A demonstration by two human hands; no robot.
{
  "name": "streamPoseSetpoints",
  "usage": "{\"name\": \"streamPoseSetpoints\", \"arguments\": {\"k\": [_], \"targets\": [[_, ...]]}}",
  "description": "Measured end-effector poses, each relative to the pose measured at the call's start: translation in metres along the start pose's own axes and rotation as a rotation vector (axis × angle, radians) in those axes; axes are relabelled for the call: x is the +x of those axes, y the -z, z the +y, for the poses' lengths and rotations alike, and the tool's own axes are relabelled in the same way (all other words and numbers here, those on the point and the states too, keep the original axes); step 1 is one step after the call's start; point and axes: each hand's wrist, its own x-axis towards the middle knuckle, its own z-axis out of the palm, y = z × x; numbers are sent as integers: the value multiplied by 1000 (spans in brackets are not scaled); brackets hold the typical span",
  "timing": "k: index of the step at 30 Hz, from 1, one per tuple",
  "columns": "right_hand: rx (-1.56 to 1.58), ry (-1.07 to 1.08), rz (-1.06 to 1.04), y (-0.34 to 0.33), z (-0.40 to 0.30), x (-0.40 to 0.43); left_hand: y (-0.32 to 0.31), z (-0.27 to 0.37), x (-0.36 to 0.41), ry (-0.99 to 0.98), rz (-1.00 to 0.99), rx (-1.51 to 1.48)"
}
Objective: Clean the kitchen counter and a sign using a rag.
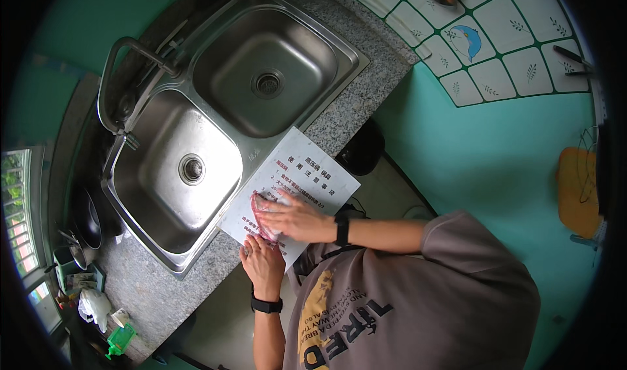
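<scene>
A white printed sheet [323, 171] lies at a slant across the sink's front rim and juts past the counter edge; it bears writing. My right hand [296, 217] presses a pink-and-white cloth [258, 208] onto its middle, fingers spread over the fabric. Part of the cloth is hidden beneath that hand. At the sheet's lower edge, my left hand [262, 262] holds it down, fingertips on top near the cloth's lower end. Both wrists wear black bands. The double-bowl steel sink [215, 103] is just beyond the sheet.
A bent faucet [110, 86] arches over the near bowl. Granite counter [147, 291] runs to the lower left, with a green bottle [121, 339], a white plastic bag [94, 307] and a dark pan [87, 218]. A black bin-like object [365, 147] sits below the counter edge.
</scene>
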Motion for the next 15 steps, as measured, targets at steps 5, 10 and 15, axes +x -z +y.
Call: {"name": "streamPoseSetpoints", "arguments": {"k": [5, 10, 15], "targets": [[73, -298, 43, 63, 57, -37, 2, -3, -2, 2, 86, -55], [-88, -341, -36, 89, 83, -57, 27, -6, 21, 1, 109, -117], [-105, -348, -36, 88, 73, -51, 30, -40, 60, -54, 440, -389]]}}
